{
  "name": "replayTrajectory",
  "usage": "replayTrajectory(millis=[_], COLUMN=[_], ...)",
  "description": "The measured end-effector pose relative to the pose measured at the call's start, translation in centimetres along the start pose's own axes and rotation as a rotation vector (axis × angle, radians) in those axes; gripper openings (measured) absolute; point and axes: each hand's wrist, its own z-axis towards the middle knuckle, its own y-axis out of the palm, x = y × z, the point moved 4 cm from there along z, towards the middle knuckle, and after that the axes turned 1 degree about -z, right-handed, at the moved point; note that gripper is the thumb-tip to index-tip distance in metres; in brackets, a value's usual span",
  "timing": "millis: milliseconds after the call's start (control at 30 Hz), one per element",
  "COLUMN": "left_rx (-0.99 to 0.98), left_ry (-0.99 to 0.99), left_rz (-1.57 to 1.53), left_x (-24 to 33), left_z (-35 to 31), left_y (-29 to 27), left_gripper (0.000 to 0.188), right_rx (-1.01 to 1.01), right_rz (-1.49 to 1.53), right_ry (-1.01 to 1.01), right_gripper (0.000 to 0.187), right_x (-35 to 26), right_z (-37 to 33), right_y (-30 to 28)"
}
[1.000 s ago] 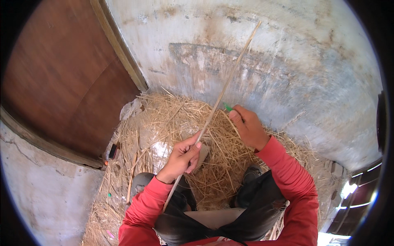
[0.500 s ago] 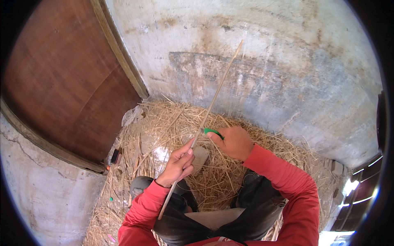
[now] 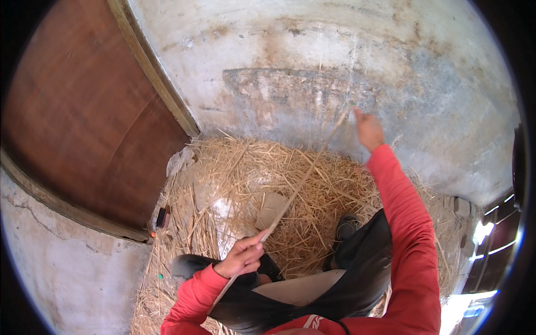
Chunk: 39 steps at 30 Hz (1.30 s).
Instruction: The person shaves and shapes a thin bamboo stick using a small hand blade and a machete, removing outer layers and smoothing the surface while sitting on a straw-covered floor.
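Observation:
My left hand [image 3: 243,257] is closed around the lower part of a long, thin wooden stick [image 3: 304,178]. The stick slants up and away to the right, its near end passing below my left wrist. Close to its far tip, my right hand [image 3: 369,129] is stretched out and closed on a small green-handled tool [image 3: 353,104]. Only a bit of green shows there; the tool's working end is blurred, and I cannot tell whether it touches the stick.
Loose straw-like shavings [image 3: 234,162] cover the floor. A flat block [image 3: 272,211] lies between my feet. Ahead stands a stained wall [image 3: 279,50], with a brown door panel [image 3: 95,123] at the left. A crumpled plastic bag [image 3: 180,161] sits by the door frame.
My right hand has moved up and right with the green-handled tool, from mid-stick to near the far tip. The stick has tilted further right, and my left hand is slightly lower.

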Motion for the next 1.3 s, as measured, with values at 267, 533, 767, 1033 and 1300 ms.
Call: replayTrajectory(millis=[267, 533, 767, 1033, 1300], left_rx=[0.071, -0.142, 0.063, 0.298, 0.416], left_ry=[0.179, 0.204, 0.259, 0.308, 0.270], left_rz=[-0.079, 0.237, 0.041, 0.087, 0.227], left_x=[0.6, 2.7, 3.3, 5.1, 4.2], left_z=[1.1, 4.0, 6.7, 6.9, 7.4], left_y=[-1.4, 1.5, 2.0, 1.2, 0.1], left_gripper=[0.053, 0.053, 0.049, 0.049, 0.047], right_rx=[-0.135, -0.471, -0.442, -0.553, -0.483], right_rz=[0.444, 1.008, 0.663, 0.261, 0.084], right_ry=[-0.096, 0.021, -0.318, -0.536, -0.546], right_gripper=[0.051, 0.028, 0.046, 0.054, 0.057], right_x=[-3.6, -13.0, -15.1, -15.6, -14.4], right_z=[-7.2, -13.2, -14.3, -18.5, -16.0], right_y=[-1.3, 4.0, 4.5, 4.3, 6.5])
